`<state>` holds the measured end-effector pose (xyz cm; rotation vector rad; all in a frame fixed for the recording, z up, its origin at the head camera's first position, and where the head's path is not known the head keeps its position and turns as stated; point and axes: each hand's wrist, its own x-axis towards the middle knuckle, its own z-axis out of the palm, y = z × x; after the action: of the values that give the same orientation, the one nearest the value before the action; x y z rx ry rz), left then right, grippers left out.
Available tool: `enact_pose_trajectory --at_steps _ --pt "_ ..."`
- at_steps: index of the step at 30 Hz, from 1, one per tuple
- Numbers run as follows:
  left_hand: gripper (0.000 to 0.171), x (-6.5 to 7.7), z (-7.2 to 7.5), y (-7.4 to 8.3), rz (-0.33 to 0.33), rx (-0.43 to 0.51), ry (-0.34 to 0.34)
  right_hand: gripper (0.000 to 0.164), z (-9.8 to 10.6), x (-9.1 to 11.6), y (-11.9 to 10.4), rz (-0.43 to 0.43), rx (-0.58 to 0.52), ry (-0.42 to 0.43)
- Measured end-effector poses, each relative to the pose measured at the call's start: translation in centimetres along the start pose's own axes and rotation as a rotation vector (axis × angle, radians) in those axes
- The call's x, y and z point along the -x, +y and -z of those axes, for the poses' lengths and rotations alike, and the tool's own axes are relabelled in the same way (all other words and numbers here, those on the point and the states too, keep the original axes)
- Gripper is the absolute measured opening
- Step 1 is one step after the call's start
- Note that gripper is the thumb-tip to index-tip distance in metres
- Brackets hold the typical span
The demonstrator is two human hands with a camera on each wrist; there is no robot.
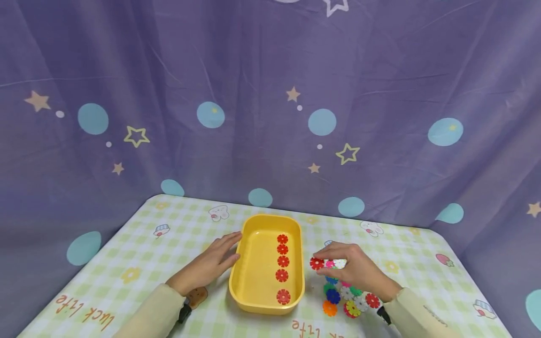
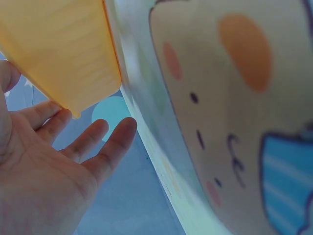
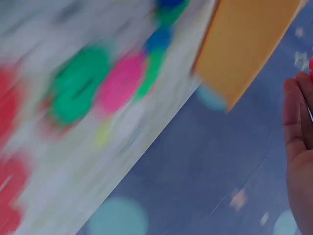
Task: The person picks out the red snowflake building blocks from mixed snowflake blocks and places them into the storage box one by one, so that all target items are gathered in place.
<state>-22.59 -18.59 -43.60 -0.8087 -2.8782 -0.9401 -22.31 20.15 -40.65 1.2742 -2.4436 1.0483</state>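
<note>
A yellow plastic tray (image 1: pixel 258 293) stands in the middle of the table. Along its right side lie several red snowflake discs (image 1: pixel 283 261) in a column. My left hand (image 1: pixel 211 263) touches the tray's left rim with its fingers extended; in the left wrist view those fingertips (image 2: pixel 61 117) meet the tray's edge. Right of the tray, my right hand (image 1: pixel 352 265) pinches a red snowflake disc (image 1: pixel 316 263) between thumb and fingers. Below that hand is a loose pile of mixed-colour snowflake discs (image 1: pixel 333 295), partly hidden by it.
A checked tablecloth (image 1: pixel 169 239) with printed cartoons and letters covers the table. Behind it hangs a purple curtain (image 1: pixel 262 155) with stars and dots. In the right wrist view, blurred green (image 3: pixel 80 85) and pink discs (image 3: pixel 121 83) lie near the tray's side.
</note>
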Motion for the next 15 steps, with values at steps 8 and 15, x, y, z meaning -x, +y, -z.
enact_pose_trajectory --at_steps 8,15 --pt "0.058 0.1 0.0 0.0 0.015 0.0 -0.005 0.028 -5.7 -5.2 -1.3 0.056 -0.07 -0.247" --pt "0.057 0.0 0.1 0.3 0.024 -0.012 -0.008 0.026 -8.6 -8.4 -2.5 -0.014 0.084 -0.464"
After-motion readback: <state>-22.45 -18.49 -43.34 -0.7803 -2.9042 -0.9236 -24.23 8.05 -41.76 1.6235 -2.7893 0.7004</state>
